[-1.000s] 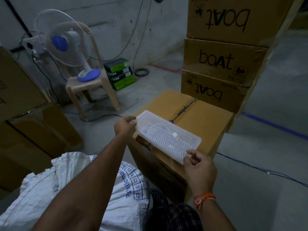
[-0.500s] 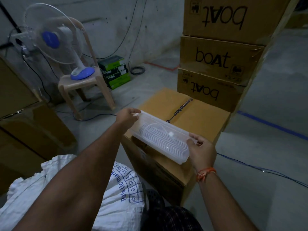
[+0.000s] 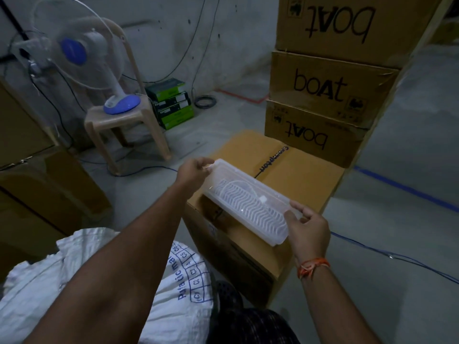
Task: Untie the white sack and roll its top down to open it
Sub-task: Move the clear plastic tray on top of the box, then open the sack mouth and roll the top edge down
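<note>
The white woven sack (image 3: 44, 291) with blue print lies at the bottom left, partly hidden under my left forearm; its top and tie are not visible. I hold a clear plastic tray (image 3: 248, 202) with a wavy ribbed insert over a brown carton (image 3: 305, 175). My left hand (image 3: 193, 173) grips the tray's far left end. My right hand (image 3: 306, 228), with an orange thread on the wrist, grips its near right end. Neither hand touches the sack.
Three stacked "boat" cartons (image 3: 330, 80) stand behind the brown carton. A blue and white table fan (image 3: 74, 53) sits on a beige plastic chair (image 3: 124, 122) at the left, with green boxes (image 3: 172, 103) beside it. Big cartons (image 3: 37, 184) line the left. Blue cables (image 3: 397, 256) cross the floor.
Both hands kept hold of the clear tray and shifted it slightly over the carton; my right hand moved from under the near corner to the tray's end.
</note>
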A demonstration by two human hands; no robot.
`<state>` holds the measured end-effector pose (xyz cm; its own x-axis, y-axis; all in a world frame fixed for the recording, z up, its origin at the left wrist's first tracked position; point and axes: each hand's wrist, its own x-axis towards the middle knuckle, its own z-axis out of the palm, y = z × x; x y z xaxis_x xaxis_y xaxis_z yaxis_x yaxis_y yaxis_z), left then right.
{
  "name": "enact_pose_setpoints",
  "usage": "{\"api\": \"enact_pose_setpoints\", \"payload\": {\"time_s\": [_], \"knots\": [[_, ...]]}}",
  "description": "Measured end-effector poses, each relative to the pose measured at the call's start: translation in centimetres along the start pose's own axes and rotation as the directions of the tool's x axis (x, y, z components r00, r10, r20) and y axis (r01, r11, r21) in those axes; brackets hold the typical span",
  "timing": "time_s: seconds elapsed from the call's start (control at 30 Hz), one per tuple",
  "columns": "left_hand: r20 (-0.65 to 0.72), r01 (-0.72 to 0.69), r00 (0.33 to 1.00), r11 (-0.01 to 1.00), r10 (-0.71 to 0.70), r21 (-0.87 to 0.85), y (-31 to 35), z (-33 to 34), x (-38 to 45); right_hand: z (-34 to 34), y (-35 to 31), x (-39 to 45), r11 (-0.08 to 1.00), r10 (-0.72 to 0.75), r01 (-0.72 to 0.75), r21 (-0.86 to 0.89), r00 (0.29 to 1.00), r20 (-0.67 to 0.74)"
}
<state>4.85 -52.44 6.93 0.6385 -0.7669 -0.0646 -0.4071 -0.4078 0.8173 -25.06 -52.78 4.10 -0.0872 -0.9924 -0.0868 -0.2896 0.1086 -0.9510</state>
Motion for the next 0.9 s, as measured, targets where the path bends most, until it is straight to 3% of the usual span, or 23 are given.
{"api": "enact_pose_setpoints", "payload": {"time_s": [0.17,0.37,0.53,0.9], "knots": [[-0.209,-0.04,0.977,0.999,0.043,0.019,-1.1,-2.2,-6.4,-0.8,0.2,-2.8,0.993,-0.106,0.1,-0.068,0.99,-0.095],[-0.241,-0.029,0.97,0.999,0.021,-0.03,-4.5,-6.0,-15.2,-0.4,-0.3,-8.9,0.968,-0.251,0.25,-0.026,0.966,-0.053],[-0.199,-0.012,0.98,0.996,-0.007,-0.09,-6.0,-8.1,-22.2,1.6,-0.6,-14.3,0.967,-0.257,0.253,0.042,0.952,0.168],[-0.349,0.14,0.912,0.963,-0.217,-0.232,-12.9,-12.9,-35.8,7.9,2.8,-25.0,0.934,-0.301,0.354,0.04,0.722,0.622]]}}
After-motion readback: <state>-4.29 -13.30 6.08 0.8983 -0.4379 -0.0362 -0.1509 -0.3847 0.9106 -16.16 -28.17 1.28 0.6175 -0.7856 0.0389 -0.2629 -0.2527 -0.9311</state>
